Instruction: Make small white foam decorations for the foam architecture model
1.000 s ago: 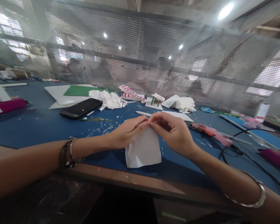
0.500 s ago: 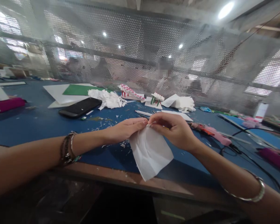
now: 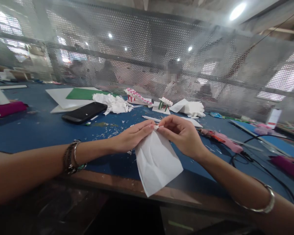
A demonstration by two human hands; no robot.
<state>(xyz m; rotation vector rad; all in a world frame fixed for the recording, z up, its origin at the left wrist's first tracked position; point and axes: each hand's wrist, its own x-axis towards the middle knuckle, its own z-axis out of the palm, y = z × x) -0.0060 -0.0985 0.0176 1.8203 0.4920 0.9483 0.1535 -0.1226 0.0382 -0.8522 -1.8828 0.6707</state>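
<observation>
A thin white sheet of tissue-like paper [image 3: 159, 163] hangs from my fingertips over the front edge of the blue table. My left hand [image 3: 134, 135] pinches its gathered top from the left. From the right, my right hand [image 3: 183, 135] pinches the same bunched corner between thumb and fingers. The fingertips nearly meet there, and the small twist of paper between them is partly hidden. Just beyond the hands lie a white pen-like stick [image 3: 150, 118] and a flat white piece [image 3: 194, 122].
A black phone [image 3: 84, 113] lies left of a crumpled white paper heap [image 3: 112, 103]. Small models with pink-and-white [image 3: 138, 96] and green-legged [image 3: 163, 104] parts stand behind. To the right are a pink glue gun [image 3: 226, 142] and its cord. Paper scraps litter the blue tabletop [image 3: 46, 130].
The hanging paper has swung slightly, its lower corner moving down and left. The gathered top now shows between my fingertips, and my right hand has risen slightly.
</observation>
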